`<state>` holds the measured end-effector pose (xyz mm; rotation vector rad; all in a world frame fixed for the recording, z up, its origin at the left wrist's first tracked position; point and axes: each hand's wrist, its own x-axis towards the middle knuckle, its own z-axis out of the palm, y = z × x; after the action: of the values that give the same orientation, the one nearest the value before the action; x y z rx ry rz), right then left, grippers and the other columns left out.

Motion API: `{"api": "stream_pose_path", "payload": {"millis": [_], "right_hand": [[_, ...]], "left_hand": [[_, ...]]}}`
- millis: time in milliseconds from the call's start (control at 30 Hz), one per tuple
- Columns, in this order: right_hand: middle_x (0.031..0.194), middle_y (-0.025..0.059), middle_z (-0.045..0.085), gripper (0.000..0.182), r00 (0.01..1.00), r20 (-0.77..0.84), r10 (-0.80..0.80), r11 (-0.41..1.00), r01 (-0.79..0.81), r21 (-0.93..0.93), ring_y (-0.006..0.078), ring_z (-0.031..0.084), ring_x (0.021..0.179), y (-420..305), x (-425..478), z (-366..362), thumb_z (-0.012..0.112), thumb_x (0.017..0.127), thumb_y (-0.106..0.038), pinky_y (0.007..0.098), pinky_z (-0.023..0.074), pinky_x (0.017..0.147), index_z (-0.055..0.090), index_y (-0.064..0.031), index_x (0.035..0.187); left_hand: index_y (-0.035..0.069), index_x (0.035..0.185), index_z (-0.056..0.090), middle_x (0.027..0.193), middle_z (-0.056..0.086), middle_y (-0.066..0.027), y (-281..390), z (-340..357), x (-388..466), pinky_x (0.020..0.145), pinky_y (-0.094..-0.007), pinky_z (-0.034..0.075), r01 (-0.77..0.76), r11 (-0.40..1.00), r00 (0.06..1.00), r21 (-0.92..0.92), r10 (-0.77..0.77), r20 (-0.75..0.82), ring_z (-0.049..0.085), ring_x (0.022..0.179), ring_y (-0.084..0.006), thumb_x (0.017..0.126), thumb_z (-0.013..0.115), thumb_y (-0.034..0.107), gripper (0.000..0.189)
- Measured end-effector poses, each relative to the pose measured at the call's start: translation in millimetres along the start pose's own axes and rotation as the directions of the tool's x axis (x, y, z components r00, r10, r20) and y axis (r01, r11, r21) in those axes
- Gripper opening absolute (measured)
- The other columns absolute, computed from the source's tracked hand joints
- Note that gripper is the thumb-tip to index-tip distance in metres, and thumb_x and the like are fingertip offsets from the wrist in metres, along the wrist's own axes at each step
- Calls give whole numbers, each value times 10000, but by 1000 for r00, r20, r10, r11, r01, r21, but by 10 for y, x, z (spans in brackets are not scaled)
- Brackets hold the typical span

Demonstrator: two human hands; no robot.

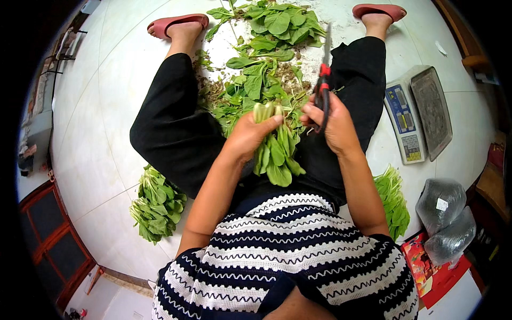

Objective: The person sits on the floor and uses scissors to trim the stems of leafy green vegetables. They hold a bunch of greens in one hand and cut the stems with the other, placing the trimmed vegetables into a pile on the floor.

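Observation:
A small bunch of leafy greens [278,158] is gripped in my left hand [252,134], its pale cut stem ends up and its leaves hanging toward my lap. My right hand [336,122] holds a pair of black-and-red scissors [325,78] by the handles, blades pointing away from me. The scissors are apart from the bunch. Between my legs lies a heap of loose leaves and trimmings [256,86], with brown roots and soil among them. Farther off, whole leafy plants [280,24] are piled between my feet.
On the tiled floor to my left sits a pile of greens [158,204]; another pile [392,202] is at my right. A digital scale [406,120] with a metal pan [432,114] stands beyond my right knee. Near it are rolls of plastic bags [442,206] and a red printed bag [436,276].

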<state>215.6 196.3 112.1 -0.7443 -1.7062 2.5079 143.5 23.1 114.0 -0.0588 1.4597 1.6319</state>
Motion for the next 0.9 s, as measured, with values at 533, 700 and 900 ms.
{"api": "stream_pose_path", "payload": {"millis": [533, 700, 900], "right_hand": [[654, 50, 508, 458, 993, 96, 68, 567, 40, -823, 138, 475, 574, -127, -627, -381, 797, 550, -220, 254, 394, 554, 548, -33, 885], [667, 68, 532, 473, 984, 180, -7, 483, 161, -861, 168, 507, 552, -129, -616, -419, 800, 554, -246, 273, 416, 541, 552, -24, 891], [695, 102, 555, 440, 960, 256, -111, 365, 279, -888, 232, 554, 554, -148, -578, -458, 774, 592, -307, 313, 435, 513, 548, -40, 859]], "left_hand": [[11, 903, 611, 770, 600, -7, -53, -82, -13, 638, -227, 421, -261, 922, 924, 285, 325, -203, 525, 703, -77, 795, 641, 130, 163], [64, 933, 638, 737, 578, -48, -52, -56, -32, 619, -283, 427, -429, 549, 750, 717, 659, -55, 551, 695, -192, 735, 653, 58, 199], [88, 929, 643, 711, 533, -85, 16, -5, -111, 635, -349, 425, -382, 325, 713, 865, 699, 52, 538, 696, -263, 652, 650, 17, 286]]}}
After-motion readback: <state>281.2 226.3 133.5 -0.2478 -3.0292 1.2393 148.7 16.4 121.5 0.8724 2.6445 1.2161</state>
